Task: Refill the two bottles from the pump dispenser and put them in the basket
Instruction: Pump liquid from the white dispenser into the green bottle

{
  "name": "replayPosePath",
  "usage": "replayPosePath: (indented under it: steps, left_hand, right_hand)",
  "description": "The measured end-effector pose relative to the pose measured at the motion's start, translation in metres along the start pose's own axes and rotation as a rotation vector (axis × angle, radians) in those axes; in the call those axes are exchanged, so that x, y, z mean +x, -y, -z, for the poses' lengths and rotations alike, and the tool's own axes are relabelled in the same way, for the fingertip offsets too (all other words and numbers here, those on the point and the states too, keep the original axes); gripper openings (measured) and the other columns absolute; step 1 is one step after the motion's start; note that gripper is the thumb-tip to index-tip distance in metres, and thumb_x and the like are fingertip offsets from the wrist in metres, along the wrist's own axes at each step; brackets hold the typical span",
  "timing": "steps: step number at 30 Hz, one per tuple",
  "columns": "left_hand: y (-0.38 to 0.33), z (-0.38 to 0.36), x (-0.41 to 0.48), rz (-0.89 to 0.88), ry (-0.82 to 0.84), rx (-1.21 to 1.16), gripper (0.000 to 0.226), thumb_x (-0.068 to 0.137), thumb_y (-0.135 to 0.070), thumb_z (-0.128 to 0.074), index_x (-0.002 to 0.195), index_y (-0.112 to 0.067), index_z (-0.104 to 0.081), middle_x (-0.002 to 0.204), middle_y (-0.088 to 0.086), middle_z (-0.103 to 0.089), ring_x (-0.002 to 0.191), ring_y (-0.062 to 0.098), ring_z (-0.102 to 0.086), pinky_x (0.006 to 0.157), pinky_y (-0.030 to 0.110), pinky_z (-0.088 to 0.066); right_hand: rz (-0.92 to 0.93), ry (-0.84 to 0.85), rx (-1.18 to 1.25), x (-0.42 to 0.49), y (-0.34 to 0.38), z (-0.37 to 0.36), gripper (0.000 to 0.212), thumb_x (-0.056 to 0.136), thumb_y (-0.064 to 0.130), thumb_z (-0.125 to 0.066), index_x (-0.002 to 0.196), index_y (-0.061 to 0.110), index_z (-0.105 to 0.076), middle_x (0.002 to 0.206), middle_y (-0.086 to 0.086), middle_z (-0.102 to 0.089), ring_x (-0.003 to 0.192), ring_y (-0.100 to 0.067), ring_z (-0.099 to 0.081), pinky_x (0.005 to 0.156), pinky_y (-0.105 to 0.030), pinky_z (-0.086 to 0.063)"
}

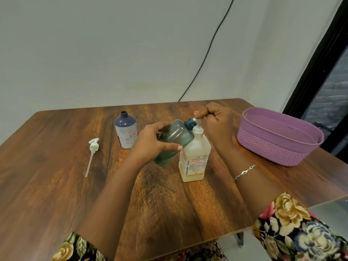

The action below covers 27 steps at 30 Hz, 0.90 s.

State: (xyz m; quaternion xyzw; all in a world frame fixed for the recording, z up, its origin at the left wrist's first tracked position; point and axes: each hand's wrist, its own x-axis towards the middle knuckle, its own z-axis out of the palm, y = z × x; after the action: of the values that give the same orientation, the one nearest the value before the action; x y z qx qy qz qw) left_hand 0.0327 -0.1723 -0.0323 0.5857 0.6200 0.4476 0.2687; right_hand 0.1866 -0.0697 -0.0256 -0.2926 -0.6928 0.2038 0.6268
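Past the floral sleeves (301, 227), the left hand (150, 142) grips the teal bottle (175, 136), tilted with its open neck at the nozzle of the pump dispenser (194, 159) mid-table. The right hand (216, 119) curls over the pump head. The first refill seems in hand; next comes steady pumping with the neck kept aligned. The uncapped blue bottle (125, 129) stands far left, the basket (278, 144) far right.

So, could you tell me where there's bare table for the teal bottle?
Free: table in front of the pump dispenser, and left of the loose pump. Crowded: around the dispenser, with left hand, right hand and teal bottle.
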Motion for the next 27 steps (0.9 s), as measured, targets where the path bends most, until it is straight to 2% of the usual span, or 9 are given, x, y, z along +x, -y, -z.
replayPosePath:
  steps: [3, 6, 11, 15, 17, 19, 21, 24, 27]
  left_hand:
    - [0.003, 0.000, 0.001, 0.000, 0.004, 0.009, 0.074, 0.064, -0.024, -0.081, 0.131, -0.016, -0.050, 0.124, -0.001, -0.056, 0.110, 0.017, -0.053, 0.095, 0.041, -0.048]
    - [0.006, -0.003, 0.000, 0.023, 0.005, 0.009, 0.074, 0.065, -0.023, -0.081, 0.132, -0.017, -0.049, 0.125, -0.001, -0.055, 0.110, 0.017, -0.052, 0.096, 0.042, -0.047]
    - [0.000, -0.003, -0.002, 0.018, 0.009, 0.018, 0.072, 0.066, -0.022, -0.080, 0.131, -0.017, -0.049, 0.124, -0.001, -0.054, 0.111, 0.018, -0.051, 0.095, 0.041, -0.046]
    - [-0.007, 0.005, -0.001, -0.015, -0.007, 0.047, 0.071, 0.067, -0.022, -0.079, 0.131, -0.017, -0.049, 0.123, -0.001, -0.055, 0.109, 0.017, -0.051, 0.090, 0.032, -0.046]
    - [-0.006, 0.005, 0.000, -0.009, -0.013, 0.040, 0.071, 0.067, -0.022, -0.080, 0.131, -0.016, -0.050, 0.124, 0.000, -0.055, 0.110, 0.017, -0.051, 0.092, 0.034, -0.046]
    - [-0.003, 0.001, -0.002, 0.004, -0.007, 0.030, 0.072, 0.066, -0.022, -0.080, 0.132, -0.017, -0.050, 0.124, -0.001, -0.055, 0.111, 0.017, -0.051, 0.095, 0.039, -0.046]
    - [0.002, -0.003, -0.003, 0.018, -0.008, 0.015, 0.073, 0.066, -0.022, -0.080, 0.132, -0.018, -0.049, 0.122, -0.004, -0.055, 0.111, 0.016, -0.050, 0.096, 0.040, -0.046]
    - [0.005, -0.006, -0.002, 0.034, -0.013, -0.004, 0.074, 0.066, -0.023, -0.080, 0.132, -0.018, -0.049, 0.119, -0.005, -0.054, 0.109, 0.015, -0.050, 0.093, 0.036, -0.047]
    - [0.001, -0.004, -0.003, 0.026, -0.024, 0.012, 0.074, 0.065, -0.023, -0.080, 0.133, -0.017, -0.049, 0.123, -0.004, -0.055, 0.109, 0.015, -0.050, 0.093, 0.037, -0.047]
  right_hand:
    - [0.074, -0.057, -0.016, -0.018, -0.005, -0.004, 0.030, 0.072, -0.013, -0.043, 0.069, 0.003, -0.068, 0.069, 0.001, -0.064, 0.073, -0.003, -0.065, 0.066, -0.018, -0.052]
    - [0.138, -0.092, -0.030, -0.030, -0.016, -0.007, 0.030, 0.073, -0.020, -0.043, 0.070, -0.002, -0.067, 0.072, -0.003, -0.063, 0.079, -0.008, -0.065, 0.070, -0.015, -0.052]
    - [0.068, -0.052, -0.005, -0.027, -0.009, -0.004, 0.033, 0.073, -0.022, -0.045, 0.074, 0.000, -0.070, 0.074, -0.002, -0.065, 0.078, -0.007, -0.065, 0.072, -0.015, -0.051]
    - [0.005, 0.021, -0.073, -0.002, 0.002, 0.004, 0.033, 0.072, -0.010, -0.042, 0.072, 0.006, -0.071, 0.070, -0.002, -0.067, 0.071, -0.009, -0.065, 0.065, -0.014, -0.051]
    - [0.035, 0.008, -0.091, -0.003, 0.003, 0.002, 0.030, 0.072, -0.009, -0.042, 0.069, 0.003, -0.069, 0.070, -0.002, -0.067, 0.070, -0.008, -0.064, 0.064, -0.015, -0.051]
    - [0.110, -0.035, -0.078, -0.018, -0.002, -0.001, 0.027, 0.073, -0.012, -0.044, 0.069, 0.000, -0.068, 0.072, 0.001, -0.065, 0.071, -0.003, -0.063, 0.065, -0.014, -0.050]
    - [0.154, -0.060, -0.069, -0.025, -0.011, -0.004, 0.027, 0.073, -0.018, -0.046, 0.069, -0.002, -0.068, 0.072, -0.001, -0.064, 0.071, -0.005, -0.063, 0.065, -0.013, -0.050]
    - [0.136, -0.080, -0.042, -0.022, -0.022, -0.007, 0.030, 0.071, -0.023, -0.047, 0.069, -0.002, -0.068, 0.071, -0.004, -0.066, 0.074, -0.012, -0.066, 0.065, -0.017, -0.052]
    - [0.092, -0.044, -0.016, -0.026, -0.015, -0.005, 0.036, 0.072, -0.025, -0.044, 0.076, 0.001, -0.070, 0.076, -0.003, -0.067, 0.080, -0.010, -0.066, 0.070, -0.018, -0.053]
